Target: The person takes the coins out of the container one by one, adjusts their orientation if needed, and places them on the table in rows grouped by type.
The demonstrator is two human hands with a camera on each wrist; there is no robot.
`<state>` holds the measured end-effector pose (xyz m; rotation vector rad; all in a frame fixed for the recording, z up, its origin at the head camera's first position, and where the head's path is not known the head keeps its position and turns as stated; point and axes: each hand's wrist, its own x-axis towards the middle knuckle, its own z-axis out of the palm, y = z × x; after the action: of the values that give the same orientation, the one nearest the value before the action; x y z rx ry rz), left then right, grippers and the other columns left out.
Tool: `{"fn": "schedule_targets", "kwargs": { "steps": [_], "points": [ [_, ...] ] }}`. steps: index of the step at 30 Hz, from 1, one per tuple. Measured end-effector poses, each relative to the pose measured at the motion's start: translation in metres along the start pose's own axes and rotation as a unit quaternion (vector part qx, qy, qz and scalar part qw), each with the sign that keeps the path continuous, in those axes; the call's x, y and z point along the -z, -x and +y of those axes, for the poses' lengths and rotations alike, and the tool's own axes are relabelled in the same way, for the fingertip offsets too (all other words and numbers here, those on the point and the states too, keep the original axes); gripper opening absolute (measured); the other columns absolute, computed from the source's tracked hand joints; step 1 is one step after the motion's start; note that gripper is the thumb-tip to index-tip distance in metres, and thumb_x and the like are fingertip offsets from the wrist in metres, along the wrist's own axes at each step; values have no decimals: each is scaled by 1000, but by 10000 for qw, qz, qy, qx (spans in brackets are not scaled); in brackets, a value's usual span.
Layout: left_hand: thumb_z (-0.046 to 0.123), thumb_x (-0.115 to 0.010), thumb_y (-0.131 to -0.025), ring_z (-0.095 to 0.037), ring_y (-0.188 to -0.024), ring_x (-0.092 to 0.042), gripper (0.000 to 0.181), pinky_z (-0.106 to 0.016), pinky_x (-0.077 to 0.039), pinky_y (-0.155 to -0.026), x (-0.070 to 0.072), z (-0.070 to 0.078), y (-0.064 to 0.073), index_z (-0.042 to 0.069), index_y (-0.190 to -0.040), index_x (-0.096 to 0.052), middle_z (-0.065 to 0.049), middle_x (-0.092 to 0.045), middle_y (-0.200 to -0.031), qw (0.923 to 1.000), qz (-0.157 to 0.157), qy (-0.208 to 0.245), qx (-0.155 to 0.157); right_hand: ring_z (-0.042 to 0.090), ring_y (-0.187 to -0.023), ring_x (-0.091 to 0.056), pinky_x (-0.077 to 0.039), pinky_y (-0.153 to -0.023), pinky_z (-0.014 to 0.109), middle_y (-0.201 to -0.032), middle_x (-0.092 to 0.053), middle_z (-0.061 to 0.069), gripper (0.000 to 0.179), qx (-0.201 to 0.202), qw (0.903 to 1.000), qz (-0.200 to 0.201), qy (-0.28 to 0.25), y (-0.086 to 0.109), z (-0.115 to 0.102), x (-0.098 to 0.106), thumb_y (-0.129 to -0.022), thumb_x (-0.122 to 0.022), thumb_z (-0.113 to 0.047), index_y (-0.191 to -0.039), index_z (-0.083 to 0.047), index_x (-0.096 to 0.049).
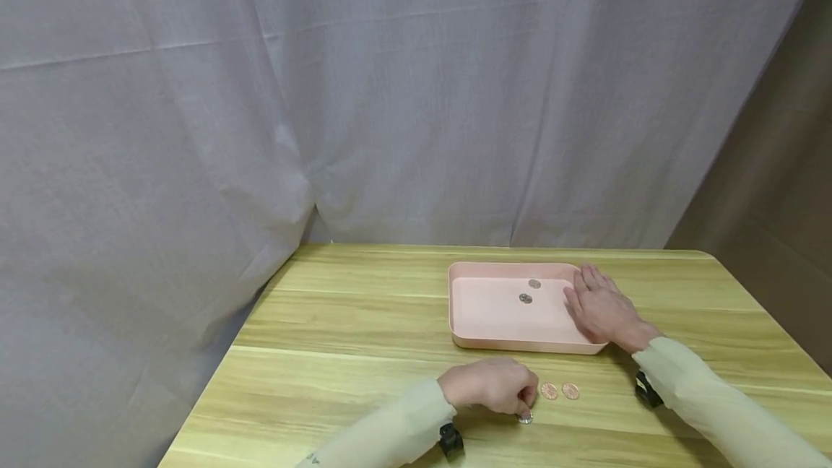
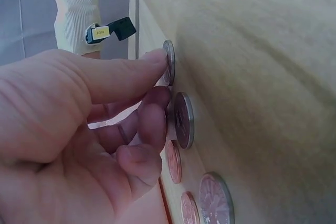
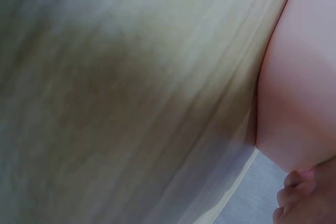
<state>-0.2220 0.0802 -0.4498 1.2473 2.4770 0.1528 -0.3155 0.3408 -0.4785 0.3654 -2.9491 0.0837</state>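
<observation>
My left hand (image 1: 497, 385) is low over the table with its fingers curled. In the left wrist view its thumb is pressed on a silver coin (image 2: 169, 64) at the table top; the index fingertip is hidden. Nearby lie another silver coin (image 2: 184, 121), close to the curled fingers, and a third silver coin (image 2: 216, 200). Two copper-coloured coins, one on the left (image 1: 549, 391) and one on the right (image 1: 570, 391), lie beside this hand. My right hand (image 1: 604, 313) rests, fingers extended, on the right side of a pink tray (image 1: 526, 346). Two coins (image 1: 526, 298) lie inside the tray.
The wooden table (image 1: 351, 309) runs back to a grey curtain (image 1: 416, 107). A brown surface (image 1: 780, 201) stands beyond the table's right side. Small dark devices are worn at the left wrist (image 1: 451, 439) and right wrist (image 1: 648, 388).
</observation>
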Motion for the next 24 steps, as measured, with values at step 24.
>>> {"fn": "schedule_targets", "kwargs": {
  "steps": [24],
  "points": [
    [30, -59, -97, -3, -61, -52, 9, -18, -41, -58, 50, -39, -57, 24, -91, -60, 14, -59, -72, 9749, 1734, 1205, 708, 53, -142, -20, -17, -116, 62, -153, -17, 39, 63, -30, 10000, -38, -19, 1, 0, -1, -107, -26, -33, -144, 18, -26]
  ]
}}
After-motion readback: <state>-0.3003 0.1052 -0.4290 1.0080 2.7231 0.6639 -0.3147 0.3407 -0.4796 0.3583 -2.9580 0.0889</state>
